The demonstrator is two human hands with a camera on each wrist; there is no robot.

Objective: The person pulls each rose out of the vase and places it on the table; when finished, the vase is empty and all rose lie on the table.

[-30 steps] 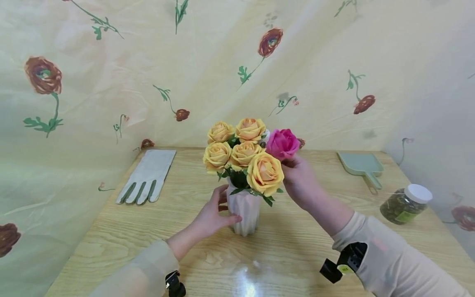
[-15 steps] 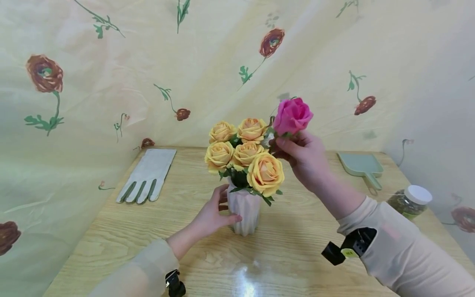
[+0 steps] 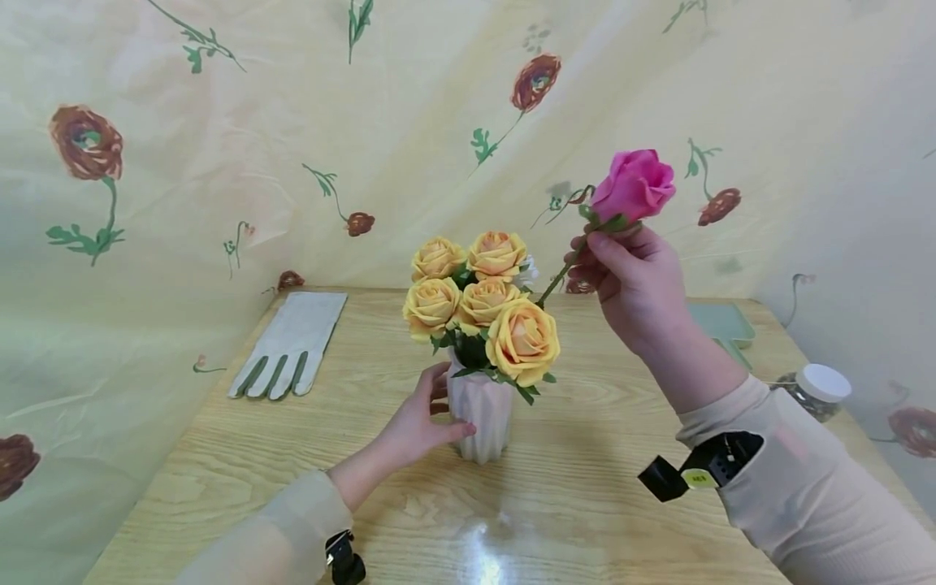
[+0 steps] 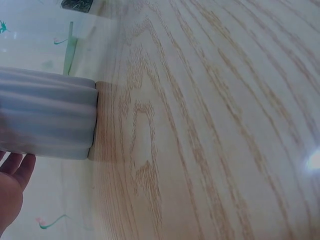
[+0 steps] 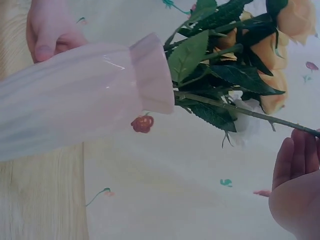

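A fluted pale pink-white vase (image 3: 484, 422) stands upright on the table with several yellow roses (image 3: 522, 341) and a white flower (image 3: 530, 270) in it. My left hand (image 3: 420, 421) holds the vase's left side, thumb across the front; in the left wrist view its fingertips (image 4: 25, 170) touch the vase wall. Just under the bloom of a pink rose (image 3: 632, 188), my right hand (image 3: 642, 288) pinches the stem. That rose leans out to the right, and in the right wrist view its long stem (image 5: 240, 109) still runs into the vase mouth.
On the table's left lies a white work glove (image 3: 296, 345) with green between its fingers. A pale green dustpan (image 3: 720, 322), partly behind my right forearm, and a white-lidded jar (image 3: 822, 386) are on the right. Behind the table hangs a flower-printed cloth (image 3: 409, 106).
My right hand has risen up and to the right with the pink rose, drawing more of its stem out of the vase. The left hand and the vase have stayed in place.
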